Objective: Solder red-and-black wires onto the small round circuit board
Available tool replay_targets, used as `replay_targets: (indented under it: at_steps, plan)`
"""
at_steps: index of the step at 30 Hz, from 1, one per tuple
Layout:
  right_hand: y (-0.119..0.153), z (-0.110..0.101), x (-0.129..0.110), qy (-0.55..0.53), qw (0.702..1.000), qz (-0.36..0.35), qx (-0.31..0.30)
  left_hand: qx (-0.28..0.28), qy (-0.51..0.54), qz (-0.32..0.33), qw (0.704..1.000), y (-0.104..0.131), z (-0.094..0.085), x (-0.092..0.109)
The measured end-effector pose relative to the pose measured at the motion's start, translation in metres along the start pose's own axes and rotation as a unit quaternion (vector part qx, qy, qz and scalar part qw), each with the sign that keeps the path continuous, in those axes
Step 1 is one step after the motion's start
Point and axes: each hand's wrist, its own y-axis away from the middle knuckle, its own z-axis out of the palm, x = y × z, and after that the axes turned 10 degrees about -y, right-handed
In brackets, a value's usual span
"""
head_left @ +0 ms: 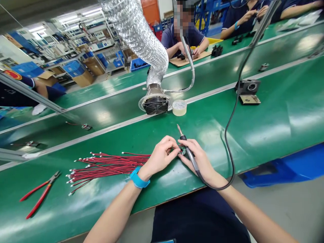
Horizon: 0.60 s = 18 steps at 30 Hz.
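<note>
Green matting covers the long bench (265, 135), with co-workers seated at the far rows. Left hand (158, 157), blue wristband (138, 179) on the wrist, has its fingers pinched together on a small part (182, 151); what the part is cannot be made out, it is mostly hidden between the two hands. Right hand (199, 158) is closed around a soldering iron (186, 145), held pen-fashion with the tip pointing up and away from the part, likely parked clear of the work while both hands steady it. The iron's black cord (229, 135) loops off to the right, out of the working area. A bundle of red wires (106, 165) lies just left of the left hand, ends fanned, within easy reach. Red-handled pliers (40, 194) sit well apart, further left. A fan intake (155, 103) on a foil duct (138, 32) faces the hands, seemingly placed to draw fumes away. A roll of tape (179, 107) stands just beside it.
</note>
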Motion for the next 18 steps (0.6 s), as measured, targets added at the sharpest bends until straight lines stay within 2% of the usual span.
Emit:
replay_targets:
  at_steps: [4, 6, 9, 13, 15, 18]
  plan:
    - [-0.001, -0.004, -0.005, -0.038, 0.999, 0.004, -0.016, 0.003, 0.019, -0.004, 1.0, 0.003, 0.013, 0.001]
    - [0.002, -0.008, -0.009, -0.032, 0.999, 0.012, 0.002, 0.008, 0.018, -0.008, 1.0, 0.004, 0.018, 0.0]
    - [0.013, -0.015, -0.015, -0.007, 0.995, 0.04, 0.094, 0.015, 0.013, -0.016, 1.0, 0.004, 0.021, -0.001]
    - [0.029, -0.02, -0.019, -0.015, 0.966, 0.069, 0.25, 0.016, 0.003, -0.024, 1.0, 0.003, 0.023, -0.004]
    - [0.034, -0.021, -0.018, -0.056, 0.955, 0.068, 0.282, 0.018, -0.002, -0.024, 1.0, 0.003, 0.023, -0.004]
    - [0.038, -0.02, -0.016, -0.083, 0.951, 0.065, 0.292, 0.02, -0.011, -0.024, 0.999, 0.002, 0.024, -0.002]
